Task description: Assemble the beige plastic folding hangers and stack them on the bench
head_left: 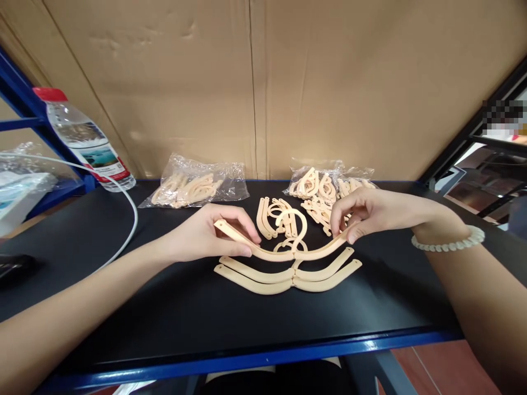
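- Left hand (pixel 214 236) here, thumb and fingers pinching one arm of a cream hanger (pixel 272 255), its tip poking out by the palm!
- Right hand (pixel 366 214) on the far arm, thumb and fingertips pinched near the end.
- So the hanger is up, opened wide, hook upright, above the middle of the table (pixel 230 323); whether it touches anything beneath, I can't tell.
- Looks like smooth plastic: light, I'd say, stiff along each arm, a touch slippery, probably liable to fold at the centre joint. Best hold? Both arms, out towards the ends.
- Just below, nearer the table's front edge, two spread hangers (pixel 255 286) lie nested.
- Behind, folded hangers (pixel 263 219) lie loose.
- Along the back edge, a left bag (pixel 197 186) and right bag (pixel 308 184) of more; a bottle (pixel 102 159) at the back-left corner.
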The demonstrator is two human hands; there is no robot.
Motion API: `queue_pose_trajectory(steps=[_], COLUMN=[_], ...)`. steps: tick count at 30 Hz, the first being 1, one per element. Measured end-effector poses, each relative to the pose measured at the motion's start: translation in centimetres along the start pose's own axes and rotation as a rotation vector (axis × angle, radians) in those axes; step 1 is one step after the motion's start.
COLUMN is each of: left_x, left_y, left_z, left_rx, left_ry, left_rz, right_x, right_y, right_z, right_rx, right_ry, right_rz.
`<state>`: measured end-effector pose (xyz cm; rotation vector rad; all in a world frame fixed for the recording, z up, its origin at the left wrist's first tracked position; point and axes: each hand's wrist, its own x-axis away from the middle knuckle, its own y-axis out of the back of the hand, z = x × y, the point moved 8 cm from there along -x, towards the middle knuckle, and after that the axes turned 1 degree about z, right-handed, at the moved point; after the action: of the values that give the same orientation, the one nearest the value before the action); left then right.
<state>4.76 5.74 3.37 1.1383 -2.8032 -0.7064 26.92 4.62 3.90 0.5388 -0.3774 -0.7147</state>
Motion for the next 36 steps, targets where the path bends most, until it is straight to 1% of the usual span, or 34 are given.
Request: queue_pose_trajectory(steps=[3, 6, 8, 13, 21, 27, 31, 36], left_x=[0.2, 0.3, 0.3, 0.1, 0.2, 0.2, 0.1, 0.2], left_y=[-0.9, -1.4, -1.4, -1.3, -1.4, -1.8, -2.0, -2.2], left_z=[-0.4, -0.2, 0.0, 0.1, 1.0, 1.2, 1.3, 1.1], left_rx=[-0.109, -0.145, -0.177, -0.285, -0.297, -0.300, -0.304, -0.318], left_ry=[-0.049, -0.028, -0.015, -0.058, -0.024, -0.028, -0.029, -0.052], left_rz=[0.086, 0.148, 0.155, 0.151, 0.183, 0.210, 0.226, 0.246], right_x=[0.0, 0.2, 0.3, 0.3, -0.7, -1.2, -1.2, -1.3], right_y=[-1.1, -1.5, -1.5, -1.8, -3.0, -3.5, -3.5, -3.5], right_z=[-0.2, -0.3, -0.4, -0.7, -1.3, -1.7, -1.9, -1.8], right_rx=[-0.023, -0.027, -0.014, 0.001, 0.055, 0.138, 0.125, 0.144], right_ry=[-0.036, -0.058, -0.065, -0.072, 0.000, 0.023, -0.007, -0.010], right_rz=[0.110, 0.155, 0.163, 0.203, 0.335, 0.359, 0.354, 0.352])
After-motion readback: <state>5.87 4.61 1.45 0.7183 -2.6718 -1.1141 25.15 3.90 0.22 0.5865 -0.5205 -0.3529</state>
